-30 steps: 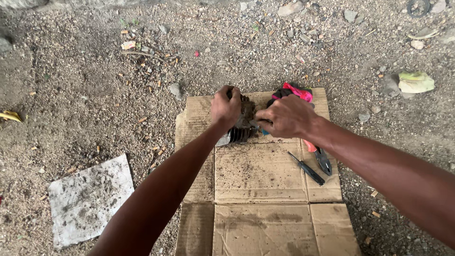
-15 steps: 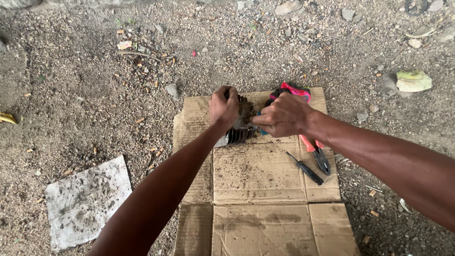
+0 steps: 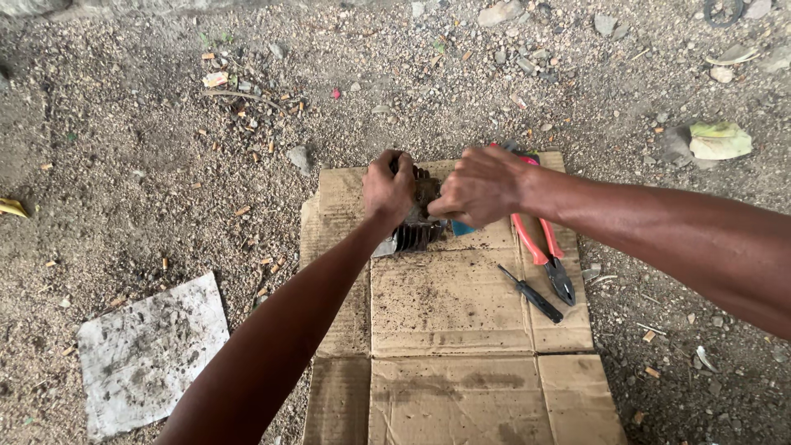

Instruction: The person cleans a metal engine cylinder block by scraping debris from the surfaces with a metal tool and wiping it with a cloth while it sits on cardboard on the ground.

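A dark, dirty finned metal engine part (image 3: 416,231) sits on the far end of a flattened cardboard sheet (image 3: 449,330) on gravel ground. My left hand (image 3: 387,188) is closed over its left top side. My right hand (image 3: 478,188) grips the part's right side, fingers curled down against it. A bit of blue object (image 3: 461,228) peeks out under my right hand. Most of the part is hidden by both hands.
Red-handled pliers (image 3: 544,251) lie on the cardboard right of the part, a small black screwdriver (image 3: 531,294) beside them. A dirty white sheet (image 3: 148,350) lies at lower left. Stones, a green leaf (image 3: 718,140) and litter are scattered on the gravel.
Both hands stay on the finned part in the same grip; only slight shifts of the hands and of the view.
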